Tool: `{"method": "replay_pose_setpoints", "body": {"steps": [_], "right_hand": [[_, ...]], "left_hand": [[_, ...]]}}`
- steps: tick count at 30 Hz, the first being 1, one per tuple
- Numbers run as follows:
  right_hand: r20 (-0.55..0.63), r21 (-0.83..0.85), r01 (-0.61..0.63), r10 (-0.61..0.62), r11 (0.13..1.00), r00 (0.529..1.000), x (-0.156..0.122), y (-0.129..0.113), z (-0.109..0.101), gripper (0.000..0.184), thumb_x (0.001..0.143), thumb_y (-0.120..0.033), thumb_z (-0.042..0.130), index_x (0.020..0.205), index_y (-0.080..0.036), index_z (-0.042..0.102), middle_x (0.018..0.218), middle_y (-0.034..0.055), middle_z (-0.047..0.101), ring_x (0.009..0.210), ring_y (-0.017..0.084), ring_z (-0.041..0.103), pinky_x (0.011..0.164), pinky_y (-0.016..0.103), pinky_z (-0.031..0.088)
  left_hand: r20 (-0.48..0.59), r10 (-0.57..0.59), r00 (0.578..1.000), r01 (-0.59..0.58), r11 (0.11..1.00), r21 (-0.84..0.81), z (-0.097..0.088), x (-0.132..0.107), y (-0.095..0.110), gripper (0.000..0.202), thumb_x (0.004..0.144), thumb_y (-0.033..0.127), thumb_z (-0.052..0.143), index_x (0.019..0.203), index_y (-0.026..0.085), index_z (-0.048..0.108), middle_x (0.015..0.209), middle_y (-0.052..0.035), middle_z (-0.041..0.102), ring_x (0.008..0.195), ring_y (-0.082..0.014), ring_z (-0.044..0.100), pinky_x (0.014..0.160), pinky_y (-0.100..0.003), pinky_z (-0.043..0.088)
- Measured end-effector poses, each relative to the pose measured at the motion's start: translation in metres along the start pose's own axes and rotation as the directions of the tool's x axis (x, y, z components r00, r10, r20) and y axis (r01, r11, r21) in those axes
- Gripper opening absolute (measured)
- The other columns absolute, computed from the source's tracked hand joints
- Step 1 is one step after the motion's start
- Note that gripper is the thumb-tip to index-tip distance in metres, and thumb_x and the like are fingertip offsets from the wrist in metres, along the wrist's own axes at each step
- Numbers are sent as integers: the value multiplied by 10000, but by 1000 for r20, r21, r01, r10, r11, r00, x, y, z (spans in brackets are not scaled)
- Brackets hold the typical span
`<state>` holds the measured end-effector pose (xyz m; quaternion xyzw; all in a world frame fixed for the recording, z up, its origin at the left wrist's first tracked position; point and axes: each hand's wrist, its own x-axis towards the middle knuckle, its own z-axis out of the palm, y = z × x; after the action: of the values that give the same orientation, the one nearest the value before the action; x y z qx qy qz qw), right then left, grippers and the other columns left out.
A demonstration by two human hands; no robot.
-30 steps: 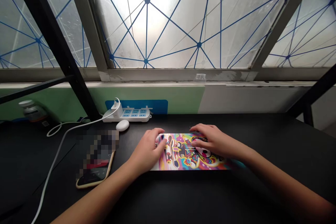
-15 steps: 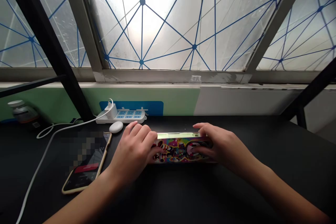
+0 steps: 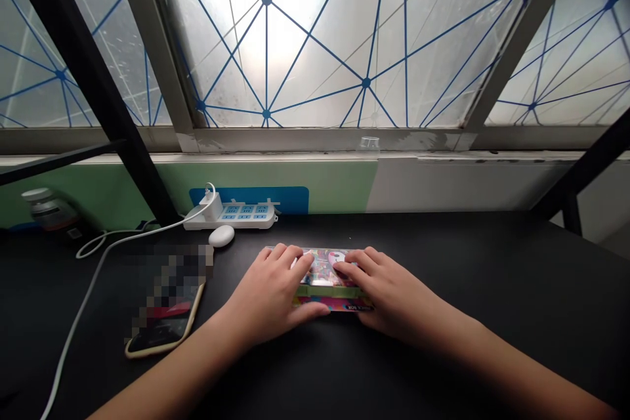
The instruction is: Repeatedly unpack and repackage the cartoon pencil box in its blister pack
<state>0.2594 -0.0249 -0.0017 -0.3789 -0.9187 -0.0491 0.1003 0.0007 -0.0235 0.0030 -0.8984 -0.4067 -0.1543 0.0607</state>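
Head view, showing two bare hands at a patterned box (image 3: 322, 269) on a black desk (image 3: 315, 380). The box lies near the middle of the desk, its long side running left to right — a pale picture on the top, a green band along the near edge and a brightly coloured strip below it. The left hand (image 3: 270, 289) grasps the left end, fingers bent over the top and thumb laid along the near side. The right hand (image 3: 388, 282) grasps the right end, fingertips on the top, its thumb low at the near side and partly hidden. To the left lies a phone (image 3: 165, 331), its upper part pixelated; just beyond it sits a white rounded object (image 3: 221, 236). Behind stands a white power strip (image 3: 246, 215) with a plugged-in adapter (image 3: 211, 208) — its white cable (image 3: 73, 335) curves toward the lower left.
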Motion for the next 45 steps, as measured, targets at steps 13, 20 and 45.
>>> {"method": "replay_pose_setpoints", "body": {"steps": [13,20,45], "right_hand": [[68,286,-101,85,953,994,4,4,-5,597,891,-618,629,1336,-226,563,1362,144,562,1245,326,507,1047,508,452],[133,307,-242,211,920,968,5,23,2,667,935,-605,559,1449,-192,461,1558,197,422,1460,363,338,1182,643,246],[-210,368,-134,223,920,952,6,25,6,879,577,-535,920,1326,-251,559,1203,119,598,1094,326,561,953,514,510]], "left_hand": [[94,-181,979,177,983,51,17,-1,-6,700,864,516,697,1453,208,476,1443,-171,533,1299,-374,477,1097,-612,338],[66,-126,990,131,988,-76,9,-1,-10,709,794,444,765,1421,248,497,1344,-133,555,1218,-350,500,1053,-556,403],[-28,-61,998,63,997,39,6,1,-7,847,825,542,745,1522,230,380,1388,-155,550,1274,-355,483,1140,-627,236]]}}
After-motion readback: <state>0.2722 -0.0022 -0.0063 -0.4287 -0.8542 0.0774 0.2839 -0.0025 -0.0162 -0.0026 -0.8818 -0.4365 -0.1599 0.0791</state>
